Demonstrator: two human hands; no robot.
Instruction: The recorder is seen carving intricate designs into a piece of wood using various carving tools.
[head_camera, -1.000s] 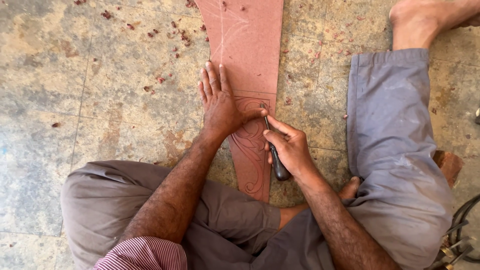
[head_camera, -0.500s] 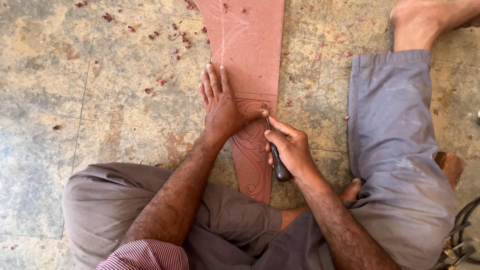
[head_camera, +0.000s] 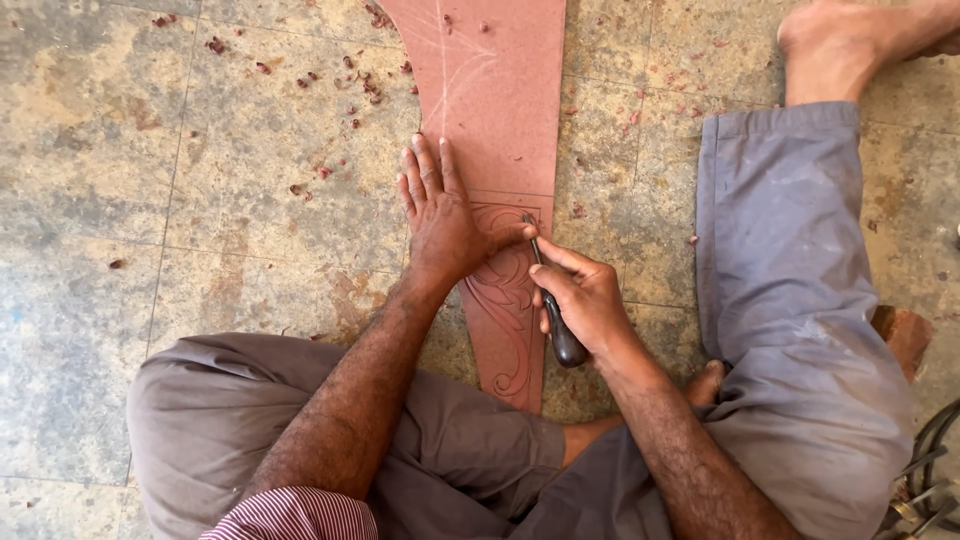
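Here, 1 reddish board (head_camera: 495, 110) — left hand (head_camera: 445, 215) flat (open) on it, right hand (head_camera: 585, 300) gripping 1 chisel (head_camera: 552, 300).

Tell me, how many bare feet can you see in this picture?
2. One foot lies at the top right, past the grey trouser leg. The other foot peeks out only partly, tucked beside the right hand's forearm, so most of it is hidden.
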